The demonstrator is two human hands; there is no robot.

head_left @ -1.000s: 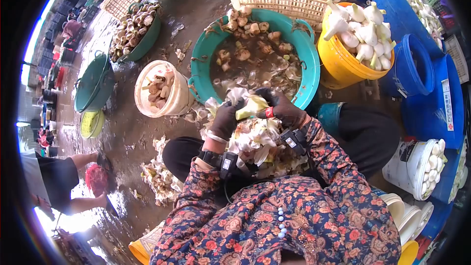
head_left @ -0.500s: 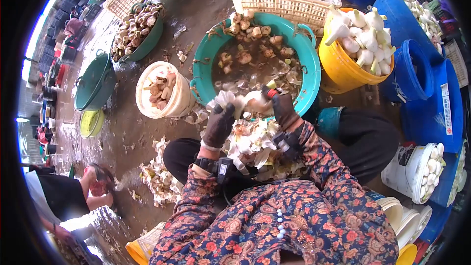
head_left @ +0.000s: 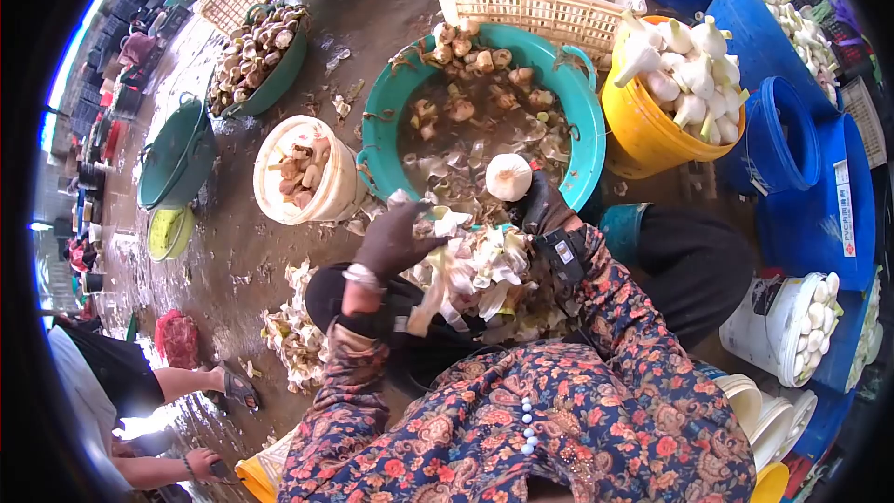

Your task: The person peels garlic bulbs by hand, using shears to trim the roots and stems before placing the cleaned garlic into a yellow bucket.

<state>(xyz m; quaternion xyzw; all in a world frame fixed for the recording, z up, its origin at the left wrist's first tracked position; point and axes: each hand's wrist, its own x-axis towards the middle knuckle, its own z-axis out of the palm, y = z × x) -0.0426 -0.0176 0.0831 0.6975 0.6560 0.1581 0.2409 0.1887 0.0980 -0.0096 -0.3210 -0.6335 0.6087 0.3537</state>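
Observation:
A round white garlic bulb [head_left: 509, 177] shows at the fingertips of my right hand [head_left: 546, 207], over the near rim of a large green tub [head_left: 377, 130]. That hand, in a dark glove, is closed on the bulb. My left hand [head_left: 396, 240], also gloved, is over the pile of peeled skins [head_left: 480, 270] in my lap. Its fingers are partly hidden, with loose skin hanging below them; whether they grip it is unclear. Inside the tub are muddy bulbs [head_left: 461, 109] and wet skins.
A white bucket [head_left: 346, 182] stands left of the tub, a yellow bucket of garlic [head_left: 643, 135] right of it. Behind is a cream crate [head_left: 521, 5]. Blue bins [head_left: 829, 205] line the right side. Another person's leg [head_left: 191, 382] is at lower left.
Both hands have moved apart. The bulb now shows whiter and bare in my right hand, and my left hand has moved down and left. The person at lower left has shifted, uncovering a red bag.

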